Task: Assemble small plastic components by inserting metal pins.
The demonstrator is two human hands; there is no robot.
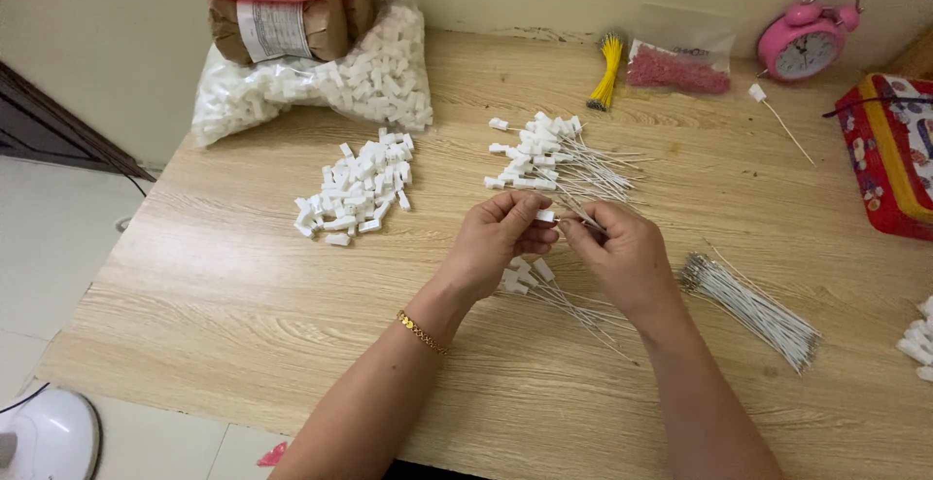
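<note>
- Head view, lower left corner: a white rounded object (pixel 44 438) is cut off by the frame edge; its kind cannot be told.
- Upper left: a clear bag of white plastic pieces (pixel 321 86) has its top cut off, with a brown paper-wrapped bundle (pixel 292 25) on it.
- Left of centre: a loose heap of white plastic pieces (pixel 358 188) lies on the wooden table (pixel 194 295).
- Centre: the left hand (pixel 496 242), wrist bent inward, has its fingertips pinched together on a small white clip (pixel 545 216).
- The right hand (pixel 622 252) has thumb and forefinger closed on a thin white wire (pixel 586 218) that meets the clip; the joint is hard to make out.
- Beneath the hands, finished pieces (pixel 544 291) are partly hidden.
- Right: a bundle of white wires (pixel 753 310) lies just beside the right wrist.
</note>
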